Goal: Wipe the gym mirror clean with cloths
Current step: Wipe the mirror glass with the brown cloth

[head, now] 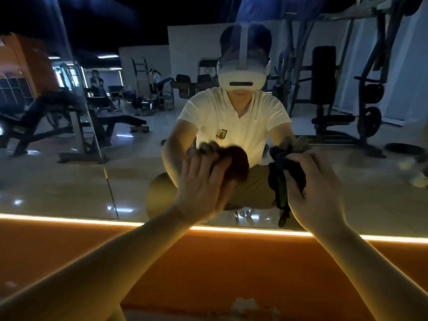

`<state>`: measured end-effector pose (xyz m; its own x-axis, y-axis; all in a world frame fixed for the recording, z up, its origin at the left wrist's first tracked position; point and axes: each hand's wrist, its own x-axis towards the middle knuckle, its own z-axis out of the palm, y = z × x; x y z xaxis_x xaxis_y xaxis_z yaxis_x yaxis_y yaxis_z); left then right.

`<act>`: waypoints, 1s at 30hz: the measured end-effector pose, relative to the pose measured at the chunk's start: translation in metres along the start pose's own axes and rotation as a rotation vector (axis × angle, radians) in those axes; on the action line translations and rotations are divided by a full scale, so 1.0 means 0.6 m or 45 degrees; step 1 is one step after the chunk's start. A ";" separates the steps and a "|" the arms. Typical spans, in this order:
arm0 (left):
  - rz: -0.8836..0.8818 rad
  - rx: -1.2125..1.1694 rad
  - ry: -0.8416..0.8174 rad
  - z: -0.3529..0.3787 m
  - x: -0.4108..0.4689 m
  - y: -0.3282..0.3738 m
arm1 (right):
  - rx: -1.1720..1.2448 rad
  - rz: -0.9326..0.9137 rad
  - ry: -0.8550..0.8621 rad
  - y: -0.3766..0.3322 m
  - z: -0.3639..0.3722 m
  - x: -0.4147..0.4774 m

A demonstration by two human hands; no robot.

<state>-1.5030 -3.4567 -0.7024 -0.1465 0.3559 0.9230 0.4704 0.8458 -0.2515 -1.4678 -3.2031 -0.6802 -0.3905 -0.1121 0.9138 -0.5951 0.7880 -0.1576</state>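
The gym mirror (pixel 69 181) filled the upper part of the head view, its lower edge running along a glowing light strip (pixel 69 220) above an orange wall panel (pixel 208 262). Both bare forearms reached up from the bottom corners to the glass.

The left hand (pixel 203 181) lay flat with its fingers stretched out, pressing a reddish-brown cloth (pixel 237 164) against the mirror. The cloth bulged out from under the fingertips toward the right, and it was blurred, so its folds could not be made out.

Just to the right, and apart from the first cloth, the right hand (pixel 316 181) had its fingers and thumb curled round a dark cloth (pixel 287 174) (a green stripe showed along its hanging part). That cloth sat on the thumb side of the hand, bunched at the top and trailing down past the wrist toward the light strip.

In the glass, weight benches (pixel 46 121) and a plate-loaded machine (pixel 347 89) stood reflected behind a crouching person's white T-shirt (pixel 234 121).
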 end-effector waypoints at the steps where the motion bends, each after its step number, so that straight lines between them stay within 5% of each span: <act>1: 0.100 -0.002 -0.127 0.008 -0.042 0.023 | -0.001 -0.033 -0.002 0.005 -0.002 -0.002; 4: 0.467 0.084 -0.433 0.021 -0.147 0.070 | -0.010 -0.049 -0.048 0.025 -0.009 -0.006; 8: 0.750 0.133 -0.466 0.015 -0.121 0.039 | -0.009 -0.038 -0.069 0.051 -0.020 -0.005; 17: -0.032 0.109 0.104 -0.001 0.095 0.037 | 0.063 -0.081 0.035 0.081 -0.030 0.001; 26: 0.437 0.011 -0.471 0.050 -0.119 0.157 | 0.088 -0.092 0.005 0.113 -0.061 -0.014; 30: 0.434 0.010 -0.450 0.027 -0.051 0.141 | 0.191 -0.085 0.034 0.135 -0.077 -0.024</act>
<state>-1.4728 -3.3896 -0.7564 -0.2719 0.7250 0.6328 0.5366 0.6601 -0.5257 -1.4783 -3.1097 -0.6889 -0.3291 -0.1431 0.9334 -0.7179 0.6800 -0.1489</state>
